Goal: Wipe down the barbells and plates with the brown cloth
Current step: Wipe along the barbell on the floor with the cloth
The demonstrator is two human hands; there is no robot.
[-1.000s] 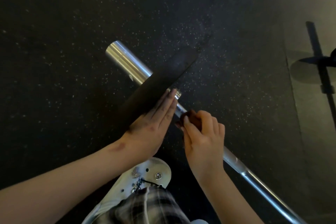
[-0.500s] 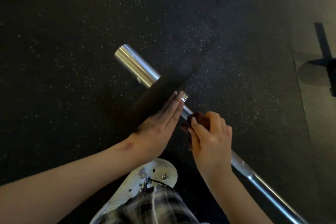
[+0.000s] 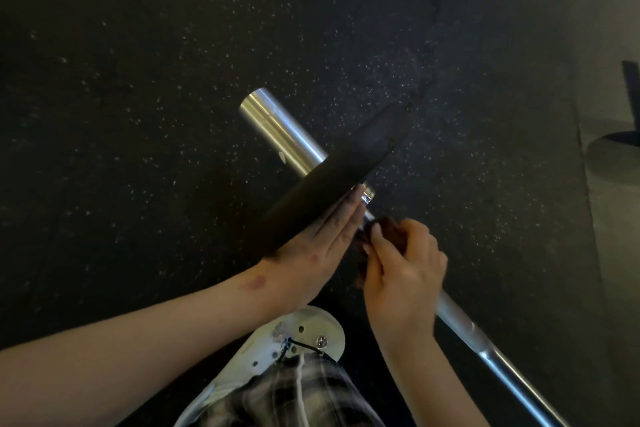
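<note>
R hand (image 3: 405, 274), a little right of centre frame, is curled round the brown cloth (image 3: 389, 230). The cloth is bunched between thumb and fingers and held against the barbell (image 3: 481, 343) shaft, just lower right of the collar (image 3: 367, 197). More cloth is seen hanging below the thumb.

L hand (image 3: 322, 250), just left of the R, is kept flat, fingers straight and together. It is pressed against the near face of the black plate (image 3: 346, 173), with nothing gripped. Fingertips are placed close to the collar.

The plate is seen edge-on at centre frame, mounted on the bar and slanted from lower left to upper right. The chrome sleeve (image 3: 277, 130) is seen sticking out beyond it toward the upper left. The shaft is run down to the lower right corner.

A white shoe (image 3: 311, 326) and plaid trouser leg (image 3: 294, 392) are shown at bottom centre. Everything is set on black speckled rubber flooring (image 3: 138, 80). A grey floor strip (image 3: 609, 253) is seen along the right edge.
</note>
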